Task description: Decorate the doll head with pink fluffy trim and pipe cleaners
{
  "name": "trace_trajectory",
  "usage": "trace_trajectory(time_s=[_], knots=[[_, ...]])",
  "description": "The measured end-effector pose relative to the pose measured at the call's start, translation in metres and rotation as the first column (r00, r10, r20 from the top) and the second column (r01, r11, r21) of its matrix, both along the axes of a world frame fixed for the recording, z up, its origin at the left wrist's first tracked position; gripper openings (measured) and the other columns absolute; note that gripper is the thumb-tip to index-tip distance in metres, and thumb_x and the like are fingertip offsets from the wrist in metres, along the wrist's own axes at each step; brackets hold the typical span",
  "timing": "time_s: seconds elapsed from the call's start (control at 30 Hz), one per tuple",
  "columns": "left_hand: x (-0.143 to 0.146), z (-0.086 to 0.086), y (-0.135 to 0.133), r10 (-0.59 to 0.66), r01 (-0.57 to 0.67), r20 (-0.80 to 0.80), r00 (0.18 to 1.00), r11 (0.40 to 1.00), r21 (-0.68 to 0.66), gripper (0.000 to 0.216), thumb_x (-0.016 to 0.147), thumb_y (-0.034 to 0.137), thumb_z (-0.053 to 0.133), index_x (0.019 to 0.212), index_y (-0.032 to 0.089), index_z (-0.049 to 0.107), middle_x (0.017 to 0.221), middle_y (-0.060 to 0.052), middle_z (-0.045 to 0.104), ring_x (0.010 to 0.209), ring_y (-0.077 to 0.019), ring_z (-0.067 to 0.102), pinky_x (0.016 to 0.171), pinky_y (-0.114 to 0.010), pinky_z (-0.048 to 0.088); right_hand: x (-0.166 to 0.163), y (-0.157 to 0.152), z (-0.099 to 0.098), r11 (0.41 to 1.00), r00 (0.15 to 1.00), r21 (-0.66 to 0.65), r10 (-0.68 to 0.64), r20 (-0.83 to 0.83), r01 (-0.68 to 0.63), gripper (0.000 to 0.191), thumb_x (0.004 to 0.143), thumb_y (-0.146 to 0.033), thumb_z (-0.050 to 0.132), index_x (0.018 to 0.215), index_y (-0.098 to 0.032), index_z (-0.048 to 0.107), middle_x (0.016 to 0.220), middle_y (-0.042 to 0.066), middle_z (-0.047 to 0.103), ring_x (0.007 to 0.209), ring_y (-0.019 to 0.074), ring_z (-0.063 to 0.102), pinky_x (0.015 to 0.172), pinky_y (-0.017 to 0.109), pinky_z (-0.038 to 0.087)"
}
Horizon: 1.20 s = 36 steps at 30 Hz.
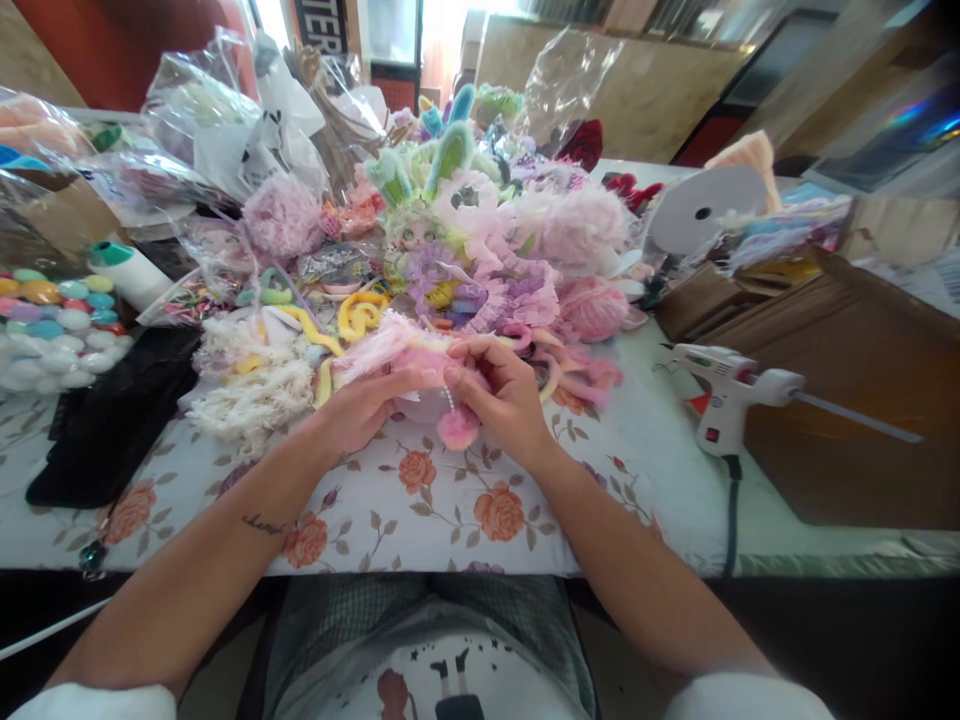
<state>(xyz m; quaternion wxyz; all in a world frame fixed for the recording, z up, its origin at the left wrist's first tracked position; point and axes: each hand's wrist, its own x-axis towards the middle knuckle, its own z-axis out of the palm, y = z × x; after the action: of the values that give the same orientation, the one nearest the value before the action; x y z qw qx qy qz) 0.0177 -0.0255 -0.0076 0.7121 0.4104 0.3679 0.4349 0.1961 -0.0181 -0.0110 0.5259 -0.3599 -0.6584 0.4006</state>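
- 2 hands are working at the middle of the desk (675, 470): the left hand (366, 405) and the right hand (504, 392) are meeting over 1 pink fluffy trim (401, 352), just in front of the craft heap.
- The left fingers are closing narrowly on the trim from below, while the right fingers (457, 378) are pinching its near end.
- 1 pink pompom (459, 428) is hanging just under the right hand on a short string of white beads (448, 398); the beads are showing too small to count.
- 1 white glue gun (721, 385) is standing on the desk well to the right of the hands, its dark cord running off the near edge.
- 1 clear bag (45, 320) at the left edge is holding pastel egg shapes and is being cut off by the frame.
- 1 brown box (847, 400) is sitting at the right, with its contents hard to make out.
- 1 heap of pink, purple and yellow craft pieces (517, 290) is lying behind the hands, overlapping too much to count.
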Motion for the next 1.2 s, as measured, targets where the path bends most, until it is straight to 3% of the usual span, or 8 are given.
trace_trajectory(time_s=[0.17,0.4,0.57,0.7,0.9,1.2], knots=[[0.0011,0.0014,-0.0012,0.004,-0.004,-0.062,0.998,1.0,0.004,0.02,0.074,0.037,0.076,0.076,0.017,0.074,0.077,-0.004,0.071,0.074,-0.0188,0.065,0.063,-0.027,0.049,-0.0019,-0.0007,0.0005,0.997,0.999,0.063,-0.042,0.034,0.039,0.018,0.079,-0.031,0.07,0.091,-0.021,0.06,0.086,0.0,0.057,0.07,0.0128,0.047,0.065,0.029,0.042],[0.004,-0.0001,-0.0027,0.073,-0.073,-0.081,0.994,0.997,0.003,0.018,0.075,0.034,0.075,0.078,0.016,0.075,0.078,-0.005,0.072,0.074,-0.0179,0.065,0.064,-0.026,0.049,-0.0052,-0.0022,-0.0035,0.981,0.985,0.156,-0.13,0.113,0.111,0.015,0.08,-0.025,0.067,0.092,-0.022,0.058,0.087,0.001,0.06,0.074,0.015,0.053,0.07,0.031,0.045],[0.0035,0.0016,-0.0035,-0.006,0.007,-0.032,0.999,1.0,0.027,0.025,0.078,0.039,0.073,0.085,0.015,0.075,0.08,-0.006,0.073,0.079,-0.0214,0.068,0.068,-0.029,0.052,-0.0052,-0.0015,-0.0045,0.955,0.975,0.266,-0.173,0.142,0.131,0.014,0.083,-0.025,0.065,0.095,-0.022,0.058,0.091,0.002,0.065,0.08,0.017,0.058,0.075,0.032,0.047],[0.002,-0.0013,-0.0022,0.009,0.002,-0.095,0.995,0.993,0.118,0.034,0.072,0.035,0.079,0.101,0.018,0.073,0.095,-0.006,0.074,0.091,-0.0232,0.068,0.078,-0.031,0.052,-0.0034,-0.0026,-0.0032,0.966,0.976,0.232,-0.151,0.156,0.112,0.014,0.086,-0.03,0.064,0.096,-0.022,0.059,0.093,0.003,0.066,0.083,0.0177,0.059,0.076,0.033,0.048],[0.0027,-0.004,-0.0016,0.069,-0.048,-0.139,0.988,0.988,0.147,0.029,0.075,0.035,0.076,0.098,0.019,0.075,0.101,-0.006,0.074,0.096,-0.0235,0.067,0.083,-0.031,0.052,-0.0032,-0.0055,-0.0026,0.982,0.987,0.18,-0.079,0.143,0.053,0.012,0.091,-0.03,0.059,0.099,-0.022,0.059,0.096,0.004,0.065,0.079,0.0159,0.059,0.073,0.032,0.048],[0.0031,-0.0017,-0.0044,0.081,-0.062,-0.168,0.983,0.992,0.114,0.026,0.075,0.038,0.076,0.091,0.018,0.076,0.095,-0.005,0.074,0.097,-0.0246,0.065,0.087,-0.035,0.051,-0.0043,-0.0046,-0.0031,0.974,0.985,0.208,-0.119,0.128,0.091,0.013,0.09,-0.033,0.06,0.098,-0.022,0.06,0.091,0.003,0.065,0.078,0.0156,0.058,0.073,0.031,0.049]])
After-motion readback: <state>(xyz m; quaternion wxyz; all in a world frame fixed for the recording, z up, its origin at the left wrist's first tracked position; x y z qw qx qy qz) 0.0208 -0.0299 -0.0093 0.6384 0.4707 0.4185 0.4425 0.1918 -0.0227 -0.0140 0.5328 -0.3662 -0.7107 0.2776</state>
